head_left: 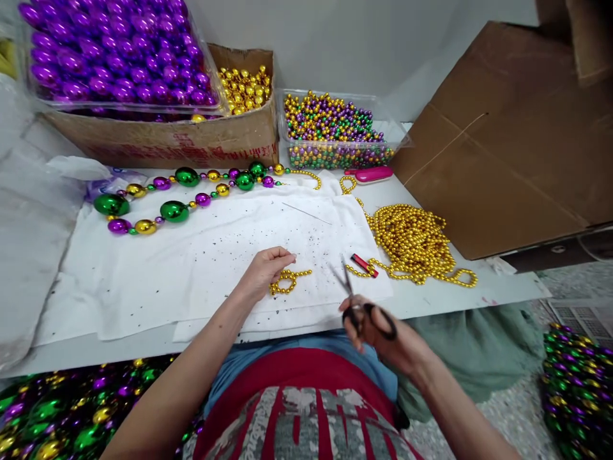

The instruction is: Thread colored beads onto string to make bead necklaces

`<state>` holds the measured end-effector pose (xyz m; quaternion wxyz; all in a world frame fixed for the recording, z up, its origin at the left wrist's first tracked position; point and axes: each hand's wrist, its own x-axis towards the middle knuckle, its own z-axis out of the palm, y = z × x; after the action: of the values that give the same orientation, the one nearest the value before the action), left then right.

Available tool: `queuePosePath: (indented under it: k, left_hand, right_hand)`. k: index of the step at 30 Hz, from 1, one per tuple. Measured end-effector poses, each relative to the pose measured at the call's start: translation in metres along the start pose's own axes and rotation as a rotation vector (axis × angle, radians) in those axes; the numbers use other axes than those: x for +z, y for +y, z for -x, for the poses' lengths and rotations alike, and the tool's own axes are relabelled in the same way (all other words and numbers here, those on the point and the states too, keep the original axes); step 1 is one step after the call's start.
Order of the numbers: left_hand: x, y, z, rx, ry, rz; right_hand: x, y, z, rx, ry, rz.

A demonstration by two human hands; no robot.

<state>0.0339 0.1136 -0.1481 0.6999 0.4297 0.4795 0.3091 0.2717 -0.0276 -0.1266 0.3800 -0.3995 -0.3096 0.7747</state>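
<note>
My left hand (269, 271) is closed over the white cloth (225, 220), thumb and forefinger pinched. A short gold bead strand (287, 281) loops out from under its curled fingers. My right hand (371, 329) grips scissors (355, 303) by their black handles, blades apart and pointing away from me. Just beyond the blades lies a red lighter (364, 265), with the end of a gold strand across it. That strand leads to a heap of gold bead string (412, 239) at the right. A long thin needle (306, 213) lies on the cloth.
A necklace of large green, gold and purple beads (175, 211) lies at the back left. Behind stand a tub of purple beads (119, 57), a carton (182, 140) and a tub of small mixed beads (335, 128). A large cardboard box (517, 140) borders the right.
</note>
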Motion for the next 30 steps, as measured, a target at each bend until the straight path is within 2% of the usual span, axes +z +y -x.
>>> queuePosePath:
  k: [1, 3, 7, 10, 13, 16, 18, 21, 24, 27, 30]
  left_hand:
    - [0.002, 0.000, 0.001, 0.004, -0.005, -0.004]
    - [0.008, 0.000, 0.003, 0.013, -0.017, -0.023]
    - [0.014, 0.000, 0.012, 0.018, -0.036, -0.101]
    - [0.012, -0.001, 0.017, 0.047, -0.025, -0.167]
    - [0.002, -0.002, 0.020, 0.072, -0.002, -0.184]
    - [-0.011, -0.002, 0.022, 0.072, 0.040, -0.139]
    - [-0.017, -0.002, 0.020, 0.081, 0.056, -0.105]
    - [-0.021, -0.001, 0.016, 0.130, 0.054, -0.104]
    - [-0.020, 0.000, 0.013, 0.149, 0.064, -0.126]
    - [-0.021, 0.000, 0.012, 0.137, 0.071, -0.135]
    - [-0.027, -0.001, 0.013, 0.120, 0.070, -0.134]
  right_hand:
    - [0.011, 0.012, 0.000, 0.048, -0.037, -0.077]
    - [0.028, 0.028, -0.009, 0.067, -0.032, -0.168]
    - [0.045, 0.031, -0.036, -0.049, 0.171, -0.208]
    - [0.046, 0.029, -0.038, -0.148, 0.331, -0.161]
    - [0.031, 0.029, -0.016, -0.259, 0.524, -0.045]
    - [-0.006, 0.017, 0.008, -0.372, 0.726, 0.209]
    - [-0.031, -0.001, 0.012, -0.437, 0.813, 0.462]
    - [-0.053, -0.035, -0.015, -0.476, 0.815, 1.005]
    - [-0.051, -0.062, -0.067, -0.326, 0.634, 1.621]
    - [-0.040, -0.074, -0.111, -0.281, 0.498, 1.779]
    - [-0.042, -0.077, -0.131, -0.245, 0.417, 1.807]
